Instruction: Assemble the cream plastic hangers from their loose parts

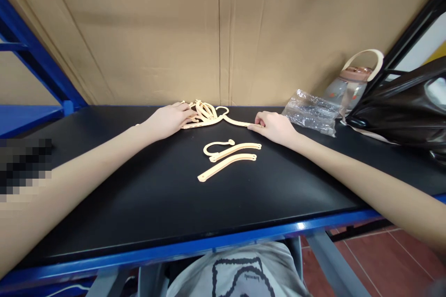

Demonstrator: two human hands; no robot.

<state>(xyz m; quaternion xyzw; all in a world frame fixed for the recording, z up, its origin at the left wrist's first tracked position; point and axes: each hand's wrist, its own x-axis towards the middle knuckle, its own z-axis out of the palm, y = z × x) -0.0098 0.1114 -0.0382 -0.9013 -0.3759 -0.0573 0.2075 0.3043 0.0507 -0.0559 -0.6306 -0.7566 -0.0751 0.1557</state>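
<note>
A cream plastic clothes hanger (pixel 237 122) lies toward the back of the black tabletop, its hook pointing at the wall. My right hand (pixel 275 126) pinches the tip of its right arm between thumb and fingers. At the other end, my left hand (pixel 169 121) is closed around the left arm, its thumb mostly out of sight. Behind the left fingers is a heap of loose cream hanger parts (pixel 206 110). Nearer to me rest a separate hook piece (pixel 209 149) and two curved arm pieces, one (pixel 237 149) behind the other (pixel 226 165).
A crumpled clear plastic bag (pixel 310 113) lies right of my right hand. Beside it stands a water bottle (pixel 348 86) with a loop handle and strap. A black bag (pixel 407 106) fills the right side. Cardboard (pixel 156 32) backs the blue-edged table (pixel 139 209).
</note>
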